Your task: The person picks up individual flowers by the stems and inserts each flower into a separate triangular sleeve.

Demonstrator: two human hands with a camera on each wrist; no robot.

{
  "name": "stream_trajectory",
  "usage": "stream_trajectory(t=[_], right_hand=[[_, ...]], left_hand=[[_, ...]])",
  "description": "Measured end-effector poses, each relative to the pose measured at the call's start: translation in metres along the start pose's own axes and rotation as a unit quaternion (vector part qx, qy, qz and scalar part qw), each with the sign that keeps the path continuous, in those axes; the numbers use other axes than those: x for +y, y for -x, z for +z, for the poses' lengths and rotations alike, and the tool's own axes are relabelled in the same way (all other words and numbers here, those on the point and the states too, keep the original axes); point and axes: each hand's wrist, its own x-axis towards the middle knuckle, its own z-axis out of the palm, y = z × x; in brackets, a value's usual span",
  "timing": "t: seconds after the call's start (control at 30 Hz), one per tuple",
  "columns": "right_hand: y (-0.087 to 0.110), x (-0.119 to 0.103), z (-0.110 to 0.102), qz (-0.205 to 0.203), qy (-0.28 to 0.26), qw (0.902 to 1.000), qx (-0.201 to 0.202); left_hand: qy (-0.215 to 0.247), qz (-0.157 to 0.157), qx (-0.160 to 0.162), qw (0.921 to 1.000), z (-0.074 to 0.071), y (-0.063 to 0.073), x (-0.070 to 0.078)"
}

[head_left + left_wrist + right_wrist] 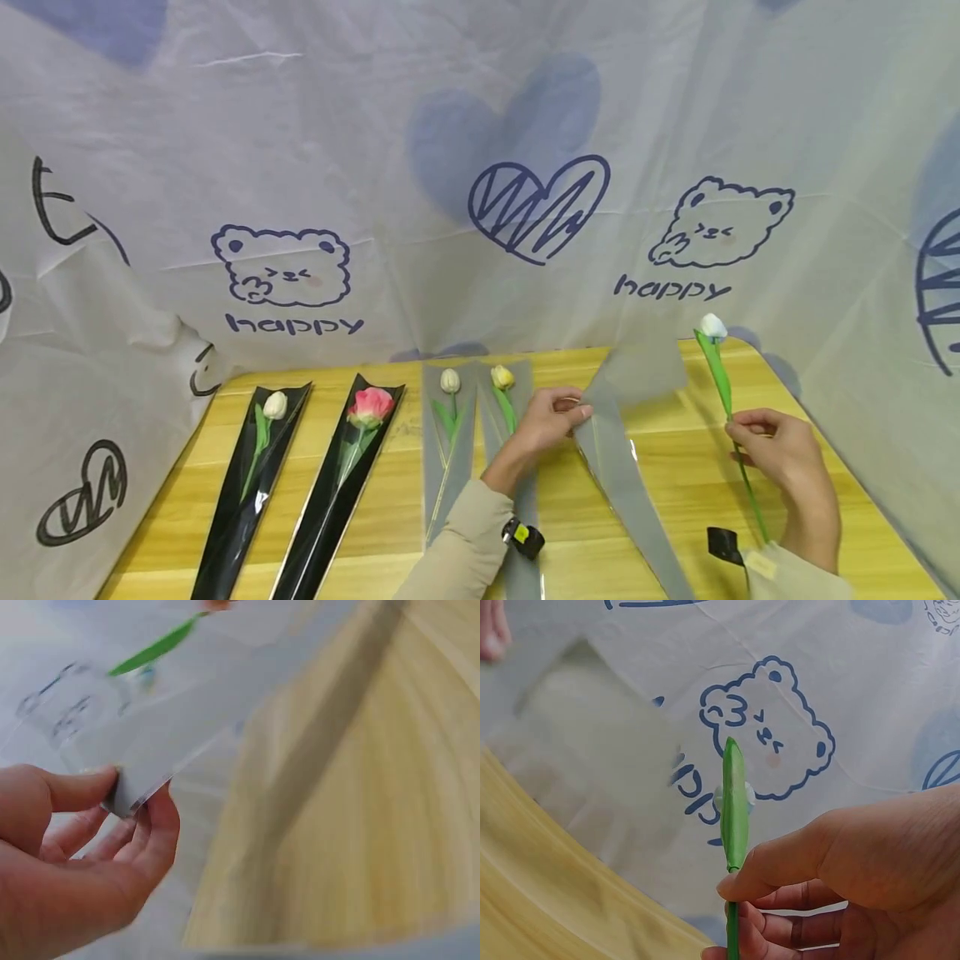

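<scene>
In the head view my right hand (pixel 776 446) pinches the green stem of a white artificial tulip (pixel 712 327), its bloom pointing up and away. The right wrist view shows the tulip's leaf (pixel 735 802) just above the thumb and fingertips. My left hand (pixel 546 423) pinches the upper left edge of a translucent grey wrapping sleeve (pixel 630 492), whose top flares toward the tulip. Up close, the left wrist view has thumb and fingers on a corner of that sleeve (pixel 172 742). A gap separates sleeve and tulip.
Left of my hands lie two grey sleeves, holding a white tulip (pixel 450 382) and a yellow tulip (pixel 502 377). Farther left are two black sleeves with a pink rose (pixel 371 407) and a white tulip (pixel 275 406). A printed cloth (pixel 420 283) hangs behind the wooden table (pixel 382 500).
</scene>
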Motion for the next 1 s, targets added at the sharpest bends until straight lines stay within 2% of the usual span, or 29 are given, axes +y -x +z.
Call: stream_trajectory(t=[0.07, 0.2, 0.3, 0.4, 0.57, 0.63, 0.7, 0.77, 0.9, 0.93, 1.0], right_hand=[[-0.001, -0.001, 0.001, 0.001, 0.002, 1.0000, -0.002], [0.000, -0.003, 0.004, -0.006, 0.012, 0.9999, -0.005], [0.001, -0.005, 0.008, -0.015, 0.022, 0.9996, -0.006], [0.001, -0.007, 0.011, -0.021, 0.031, 0.9993, -0.007], [0.000, -0.009, 0.015, -0.020, 0.036, 0.9991, -0.012], [0.000, -0.011, 0.017, -0.021, 0.039, 0.9989, -0.013], [0.000, -0.012, 0.020, -0.029, 0.046, 0.9985, -0.012], [0.000, -0.015, 0.023, -0.044, 0.057, 0.9974, -0.010], [0.002, -0.025, 0.032, -0.078, 0.057, 0.9953, -0.003], [0.003, -0.027, 0.035, -0.087, 0.049, 0.9950, -0.003], [0.005, -0.033, 0.039, -0.103, 0.024, 0.9944, 0.000]], left_hand=[[0.086, -0.013, -0.008, 0.9961, -0.014, 0.005, 0.002], [0.214, -0.019, -0.049, 0.9755, -0.045, 0.020, 0.005], [0.273, -0.015, -0.084, 0.9582, -0.064, 0.032, 0.004], [0.327, -0.014, -0.100, 0.9396, -0.078, 0.042, 0.002], [0.415, 0.003, -0.149, 0.8973, -0.095, 0.055, -0.005], [0.437, 0.011, -0.161, 0.8847, -0.100, 0.058, -0.006], [0.448, 0.016, -0.153, 0.8807, -0.105, 0.062, -0.006], [0.443, 0.021, -0.139, 0.8857, -0.108, 0.065, -0.005], [0.415, 0.036, -0.112, 0.9020, -0.114, 0.069, 0.000], [0.412, 0.041, -0.110, 0.9038, -0.115, 0.070, 0.001], [0.412, 0.053, -0.116, 0.9023, -0.117, 0.072, 0.005]])
